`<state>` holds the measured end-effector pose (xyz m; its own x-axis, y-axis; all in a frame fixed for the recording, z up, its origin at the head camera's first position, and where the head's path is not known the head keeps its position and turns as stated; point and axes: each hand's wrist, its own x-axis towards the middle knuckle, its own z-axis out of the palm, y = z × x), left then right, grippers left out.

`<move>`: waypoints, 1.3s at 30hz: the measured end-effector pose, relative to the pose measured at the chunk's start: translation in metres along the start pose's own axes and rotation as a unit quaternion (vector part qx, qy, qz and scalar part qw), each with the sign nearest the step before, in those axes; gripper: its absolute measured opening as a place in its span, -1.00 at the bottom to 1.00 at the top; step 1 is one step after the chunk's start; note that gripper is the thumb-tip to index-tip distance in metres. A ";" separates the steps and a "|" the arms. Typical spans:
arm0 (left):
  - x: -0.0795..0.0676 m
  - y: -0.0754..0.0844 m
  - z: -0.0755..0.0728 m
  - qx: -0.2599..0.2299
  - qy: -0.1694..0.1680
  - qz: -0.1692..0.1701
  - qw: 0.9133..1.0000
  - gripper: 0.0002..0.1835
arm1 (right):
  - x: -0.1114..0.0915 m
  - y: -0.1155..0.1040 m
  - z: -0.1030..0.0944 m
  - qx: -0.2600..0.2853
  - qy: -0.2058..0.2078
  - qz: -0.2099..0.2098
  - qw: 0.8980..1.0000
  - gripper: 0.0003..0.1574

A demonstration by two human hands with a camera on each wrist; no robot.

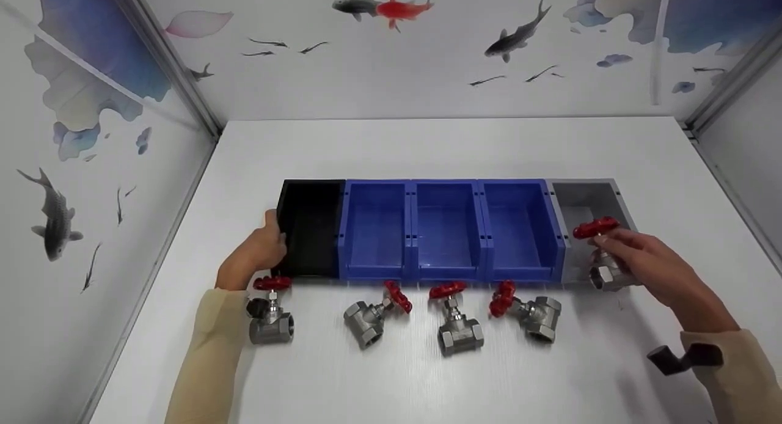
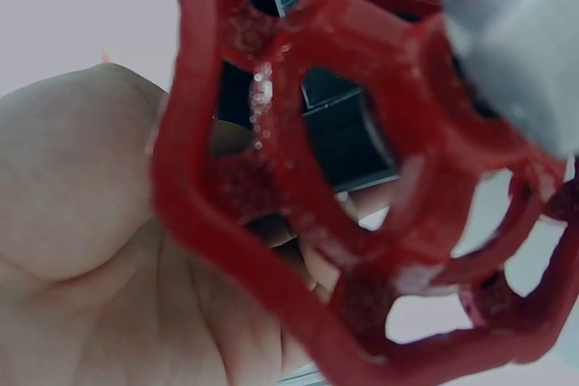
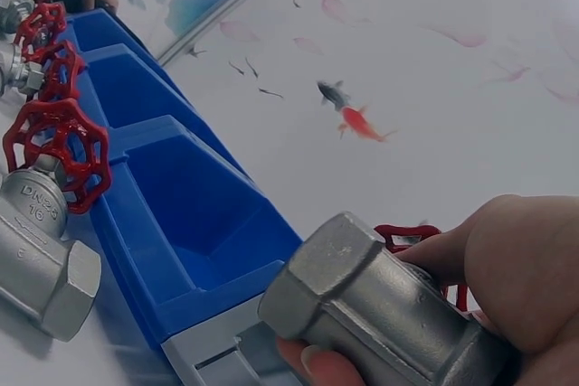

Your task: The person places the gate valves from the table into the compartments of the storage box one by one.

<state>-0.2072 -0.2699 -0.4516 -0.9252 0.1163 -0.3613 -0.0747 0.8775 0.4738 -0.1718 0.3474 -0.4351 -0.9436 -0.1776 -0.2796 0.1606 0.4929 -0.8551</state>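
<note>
My right hand (image 1: pixel 654 262) pinches a steel gate valve (image 3: pixel 362 305) by its neck, just under the red handwheel (image 1: pixel 595 227). It holds this valve over the front of the grey bin (image 1: pixel 583 195). At the other end of the row, my left hand (image 1: pixel 259 247) rests against the outer left side of the black bin (image 1: pixel 311 268). In the left wrist view, a red handwheel (image 2: pixel 389 133) covers much of that hand's fingers. This belongs to the leftmost valve (image 1: pixel 272 327), which stands on the table just in front of the hand.
Three blue bins (image 1: pixel 376 271) join the black and grey ones in one row. Three more red-wheeled valves (image 1: pixel 461 337) lie before them on the white table (image 1: pixel 379 393). Panels with fish pictures (image 1: pixel 427 76) enclose the back and sides. A black wrist camera (image 1: pixel 684 358) sits at the right sleeve.
</note>
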 end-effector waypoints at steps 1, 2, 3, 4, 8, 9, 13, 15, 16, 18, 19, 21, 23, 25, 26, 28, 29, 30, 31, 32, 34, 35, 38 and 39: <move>0.000 0.000 0.000 0.000 0.000 0.000 1.000 -0.43 | 0.000 -0.001 0.000 -0.001 0.002 -0.001 1.000 -0.51; 0.001 0.000 0.000 0.000 0.000 0.000 1.000 -0.42 | 0.001 -0.001 0.001 -0.002 0.003 -0.002 1.000 -0.50; 0.001 0.001 0.000 0.000 -0.001 -0.002 1.000 -0.42 | 0.001 -0.002 0.001 -0.003 0.005 -0.003 1.000 -0.48; 0.001 0.001 0.000 -0.001 -0.001 -0.004 1.000 -0.42 | 0.001 -0.003 0.002 -0.005 0.007 -0.004 1.000 -0.47; 0.001 0.002 0.000 -0.001 0.000 -0.010 1.000 -0.42 | 0.003 -0.005 0.003 -0.013 0.011 -0.001 1.000 -0.42; 0.001 0.003 0.000 -0.002 0.000 -0.011 1.000 -0.42 | 0.003 -0.005 0.003 -0.015 0.013 0.000 1.000 -0.41; 0.001 0.002 0.000 -0.003 0.001 -0.012 1.000 -0.40 | 0.007 -0.007 0.003 -0.030 0.016 0.005 0.999 -0.37; 0.001 0.002 0.000 -0.005 0.000 -0.012 1.000 -0.39 | 0.008 -0.007 0.004 -0.039 0.018 0.008 0.999 -0.36; 0.001 0.002 0.000 -0.005 -0.001 -0.013 1.000 -0.39 | 0.009 -0.007 0.004 -0.044 0.018 0.010 0.999 -0.36; 0.001 0.002 0.001 -0.007 -0.002 -0.016 1.000 -0.39 | 0.011 -0.008 0.004 -0.053 0.021 0.011 0.998 -0.35; 0.001 0.002 0.001 -0.008 -0.003 -0.016 1.000 -0.39 | 0.012 -0.008 0.005 -0.058 0.022 0.010 0.998 -0.35; 0.001 0.002 0.001 -0.009 -0.002 -0.018 1.000 -0.39 | 0.014 -0.009 0.006 -0.064 0.026 0.010 0.998 -0.34; 0.001 0.002 0.001 -0.011 -0.001 -0.019 1.000 -0.38 | 0.016 -0.010 0.007 -0.069 0.030 0.010 0.997 -0.33; 0.001 0.002 0.001 -0.012 0.000 -0.019 1.000 -0.39 | 0.018 -0.010 0.008 -0.070 0.032 0.011 0.997 -0.32; 0.001 0.002 0.001 -0.013 0.000 -0.020 1.000 -0.39 | 0.019 -0.010 0.008 -0.069 0.032 0.011 0.997 -0.32; 0.001 0.002 0.001 -0.016 -0.001 -0.022 1.000 -0.38 | 0.021 -0.010 0.009 -0.066 0.032 0.014 0.997 -0.32; 0.001 0.002 0.001 -0.017 0.000 -0.022 1.000 -0.38 | 0.022 -0.010 0.009 -0.066 0.032 0.015 0.997 -0.32; 0.001 0.002 0.001 -0.017 0.001 -0.021 1.000 -0.38 | 0.023 -0.010 0.009 -0.068 0.032 0.016 0.997 -0.32; 0.001 0.002 0.001 -0.016 0.002 -0.019 1.000 -0.38 | 0.024 -0.010 0.009 -0.069 0.032 0.017 0.997 -0.31; 0.001 0.002 0.001 -0.016 0.002 -0.016 1.000 -0.39 | 0.025 -0.010 0.009 -0.072 0.032 0.018 0.997 -0.31; 0.001 0.001 0.001 -0.013 0.004 -0.011 1.000 -0.39 | 0.028 -0.010 0.008 -0.076 0.033 0.021 0.996 -0.29; 0.001 0.001 0.001 -0.012 0.005 -0.010 1.000 -0.40 | 0.029 -0.010 0.008 -0.079 0.032 0.023 0.996 -0.29; 0.001 0.001 0.001 -0.011 0.007 -0.009 1.000 -0.40 | 0.033 -0.010 0.008 -0.082 0.031 0.025 0.996 -0.25; 0.001 0.002 0.000 -0.010 0.007 -0.011 1.000 -0.40 | 0.034 -0.010 0.008 -0.085 0.033 0.026 0.995 -0.24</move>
<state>-0.2084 -0.2682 -0.4518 -0.9285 0.0898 -0.3603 -0.1030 0.8698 0.4825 -0.2030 0.3296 -0.4396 -0.9531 -0.0948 -0.2875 0.1635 0.6382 -0.7523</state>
